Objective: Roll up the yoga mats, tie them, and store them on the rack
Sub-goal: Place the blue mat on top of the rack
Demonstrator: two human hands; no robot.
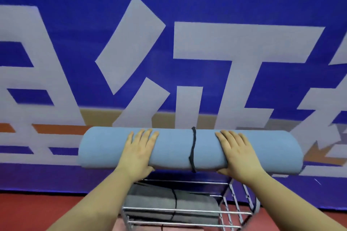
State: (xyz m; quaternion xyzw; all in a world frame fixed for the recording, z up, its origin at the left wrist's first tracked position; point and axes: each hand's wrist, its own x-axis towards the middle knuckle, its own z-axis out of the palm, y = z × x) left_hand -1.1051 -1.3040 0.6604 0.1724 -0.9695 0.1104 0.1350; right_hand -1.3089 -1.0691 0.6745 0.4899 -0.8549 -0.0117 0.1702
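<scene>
Head view looks down on a rolled blue yoga mat (174, 148), lying level above the metal rack (236, 212). Taking the mat as landmark, left to right: the left hand (139, 153) lies on its left half, fingers spread straight over the top and thumb tucked under the near edge. Just right of centre, a black cord (193, 149) is tied round the mat. On its right half, the right hand (237, 153) rests likewise, fingers flat, thumb under. Below the mat, a rolled grey mat (159, 204), also bound with a dark cord, lies in the rack. Behind the mat hangs a blue banner (187, 5) with large white characters, cropped and hard to read; one may be 江.
</scene>
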